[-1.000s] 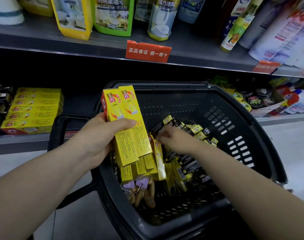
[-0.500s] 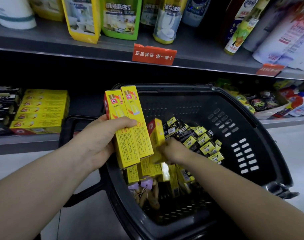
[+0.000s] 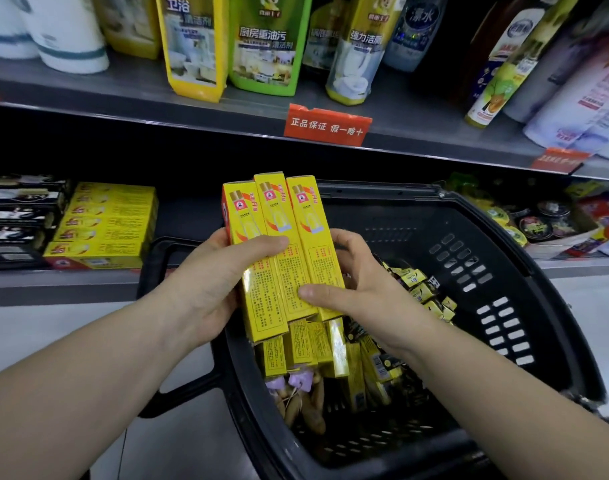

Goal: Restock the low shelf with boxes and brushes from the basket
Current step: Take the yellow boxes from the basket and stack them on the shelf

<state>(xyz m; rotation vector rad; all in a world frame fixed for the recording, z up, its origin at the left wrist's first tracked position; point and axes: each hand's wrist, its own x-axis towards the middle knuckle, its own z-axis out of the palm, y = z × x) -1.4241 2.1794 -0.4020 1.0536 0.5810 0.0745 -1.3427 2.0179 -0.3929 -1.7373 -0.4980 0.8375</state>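
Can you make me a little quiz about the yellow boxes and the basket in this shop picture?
1. How many yellow boxes do the left hand and right hand hold together above the basket?
2. True or false: the basket is empty.
3. Where does the matching stack lie? A: on the low shelf, at left. B: on the floor. C: on the top shelf.
Key: 1 three; 2 false; 3 A.

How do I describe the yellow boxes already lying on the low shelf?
Left of the black basket runs the low shelf. On it lies a flat stack of yellow boxes. Unlike the black boxes on its left, it is bright yellow.
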